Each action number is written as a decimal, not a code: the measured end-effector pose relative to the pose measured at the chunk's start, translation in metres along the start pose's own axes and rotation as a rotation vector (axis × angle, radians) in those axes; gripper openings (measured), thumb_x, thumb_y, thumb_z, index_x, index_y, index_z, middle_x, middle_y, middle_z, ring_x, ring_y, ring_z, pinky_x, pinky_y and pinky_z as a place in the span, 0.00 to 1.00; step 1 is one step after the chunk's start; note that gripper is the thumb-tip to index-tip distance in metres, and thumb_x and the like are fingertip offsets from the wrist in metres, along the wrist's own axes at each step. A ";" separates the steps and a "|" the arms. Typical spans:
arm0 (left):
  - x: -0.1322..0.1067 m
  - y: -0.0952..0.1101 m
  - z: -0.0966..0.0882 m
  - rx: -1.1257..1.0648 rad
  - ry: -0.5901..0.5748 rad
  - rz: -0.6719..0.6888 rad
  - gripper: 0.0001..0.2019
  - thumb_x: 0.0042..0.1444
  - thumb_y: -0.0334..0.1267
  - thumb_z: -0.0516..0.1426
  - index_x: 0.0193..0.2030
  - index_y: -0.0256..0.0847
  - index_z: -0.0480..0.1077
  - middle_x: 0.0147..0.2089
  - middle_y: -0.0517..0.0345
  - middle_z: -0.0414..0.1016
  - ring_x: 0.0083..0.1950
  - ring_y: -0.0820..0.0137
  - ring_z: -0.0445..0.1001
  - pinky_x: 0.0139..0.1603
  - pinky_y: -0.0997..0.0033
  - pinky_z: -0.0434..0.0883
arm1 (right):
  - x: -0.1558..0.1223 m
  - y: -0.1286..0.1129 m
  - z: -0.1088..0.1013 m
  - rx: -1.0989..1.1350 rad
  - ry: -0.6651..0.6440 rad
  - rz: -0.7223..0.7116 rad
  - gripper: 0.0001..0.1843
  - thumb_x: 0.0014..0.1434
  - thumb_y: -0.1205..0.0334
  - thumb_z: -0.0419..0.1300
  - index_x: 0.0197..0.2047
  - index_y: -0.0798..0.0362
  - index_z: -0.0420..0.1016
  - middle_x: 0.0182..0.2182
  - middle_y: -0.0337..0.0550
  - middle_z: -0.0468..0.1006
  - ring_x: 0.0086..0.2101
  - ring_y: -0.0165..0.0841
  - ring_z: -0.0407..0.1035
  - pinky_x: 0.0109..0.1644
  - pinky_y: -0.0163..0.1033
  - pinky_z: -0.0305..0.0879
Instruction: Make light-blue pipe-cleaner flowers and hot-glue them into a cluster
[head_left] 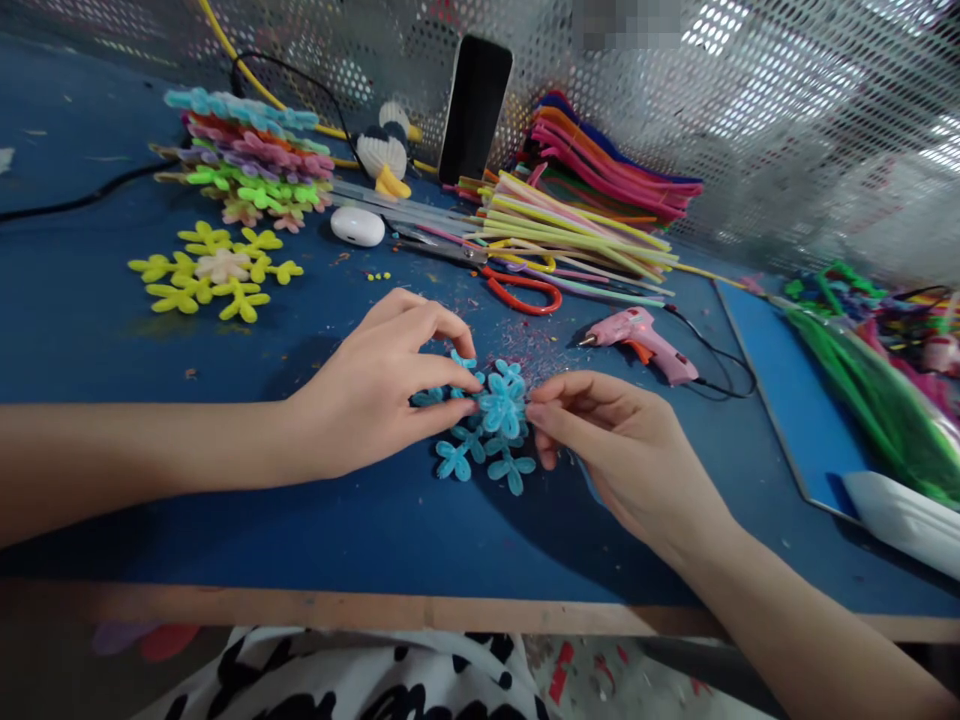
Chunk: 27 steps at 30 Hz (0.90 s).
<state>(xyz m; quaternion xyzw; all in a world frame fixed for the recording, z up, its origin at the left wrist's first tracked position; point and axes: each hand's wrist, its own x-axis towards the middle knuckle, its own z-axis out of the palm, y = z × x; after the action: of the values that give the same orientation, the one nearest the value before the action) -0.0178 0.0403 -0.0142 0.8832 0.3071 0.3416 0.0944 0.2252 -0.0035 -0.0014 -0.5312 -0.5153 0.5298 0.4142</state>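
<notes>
Blue flower [502,405]: fuzzy pipe-cleaner bloom, sits at the middle of the table [112,340], near the front edge, caught between both grips.
Left grip [375,400]: clenched on the blue flower from the left, thumb and fingertips pinching its petals.
Right grip [622,450]: fingertips drawn together on the flower's right edge, grasping it.
Loose blue petals [480,455]: lie on the table just below the flower, touching one another.
Glue gun [641,340]: pink, rests on its side near the right grip, nozzle pointing left.
Scissors [521,290]: red-handled, lie beyond the flower.
Pipe cleaners [577,235]: long mixed-colour bundle behind the scissors.
Yellow flowers [210,272]: spread flat far left, well apart from the hands.
Flower stack [251,160]: many colours, piled behind the yellow ones.
Phone [475,108]: leans upright against the mesh wall.
</notes>
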 end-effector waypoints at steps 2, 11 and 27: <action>0.001 0.000 0.001 -0.002 0.008 0.013 0.08 0.65 0.41 0.60 0.41 0.47 0.81 0.48 0.53 0.76 0.53 0.61 0.70 0.57 0.58 0.67 | 0.000 0.001 0.001 0.004 0.003 0.013 0.10 0.54 0.57 0.73 0.37 0.52 0.81 0.25 0.37 0.77 0.24 0.27 0.70 0.26 0.32 0.70; 0.001 0.002 0.004 -0.014 0.055 0.069 0.06 0.65 0.40 0.61 0.41 0.46 0.81 0.46 0.54 0.78 0.51 0.63 0.71 0.55 0.61 0.68 | -0.001 0.002 0.002 -0.006 0.019 0.016 0.09 0.55 0.57 0.72 0.37 0.51 0.82 0.23 0.37 0.77 0.22 0.27 0.70 0.24 0.31 0.70; 0.003 -0.002 0.008 -0.038 0.002 0.019 0.07 0.65 0.39 0.60 0.38 0.45 0.81 0.48 0.53 0.76 0.52 0.62 0.71 0.56 0.57 0.68 | -0.008 -0.008 0.003 -0.653 0.020 -0.326 0.08 0.57 0.63 0.70 0.41 0.47 0.85 0.32 0.36 0.84 0.30 0.29 0.77 0.35 0.33 0.75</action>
<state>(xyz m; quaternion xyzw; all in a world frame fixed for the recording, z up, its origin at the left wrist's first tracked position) -0.0119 0.0435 -0.0191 0.8839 0.2920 0.3492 0.1077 0.2221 -0.0107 0.0078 -0.5515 -0.7311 0.2590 0.3070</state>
